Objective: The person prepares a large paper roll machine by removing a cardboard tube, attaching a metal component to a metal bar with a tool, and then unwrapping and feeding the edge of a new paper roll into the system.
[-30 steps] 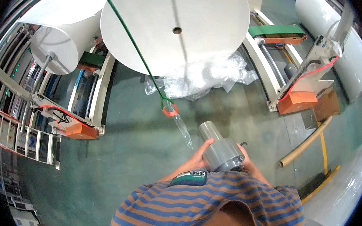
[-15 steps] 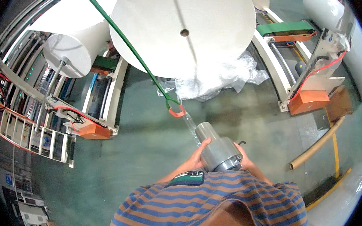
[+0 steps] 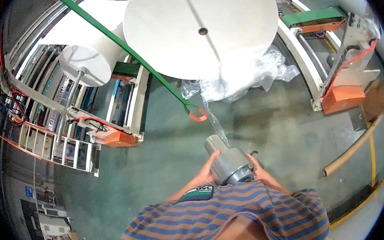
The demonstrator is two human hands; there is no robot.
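Note:
Close to my chest I hold a heavy-looking stepped metal cylinder (image 3: 230, 165), its narrower end tilted away and to the left. My left hand (image 3: 207, 168) is wrapped against its left side, thumb on top. My right hand (image 3: 260, 170) grips the right side beside a small dark bent lever (image 3: 254, 152). The undersides of both hands are hidden. Beyond the cylinder hangs a green lifting strap (image 3: 130, 49) ending in an orange loop (image 3: 197, 117), apart from my hands. A strip of clear plastic film (image 3: 215, 122) shows just past the cylinder.
A huge white paper roll (image 3: 172, 32) stands ahead with crumpled plastic wrap (image 3: 230, 89) at its foot. To the left, a smaller roll (image 3: 86, 64) sits on a machine frame. An orange-footed stand (image 3: 343, 99) and a cardboard tube (image 3: 352, 148) are at right.
My view has shifted, so the rolls and machines appear farther right. The cylinder, still in both hands, has swung slightly left, its narrow end farther from the strap's loop.

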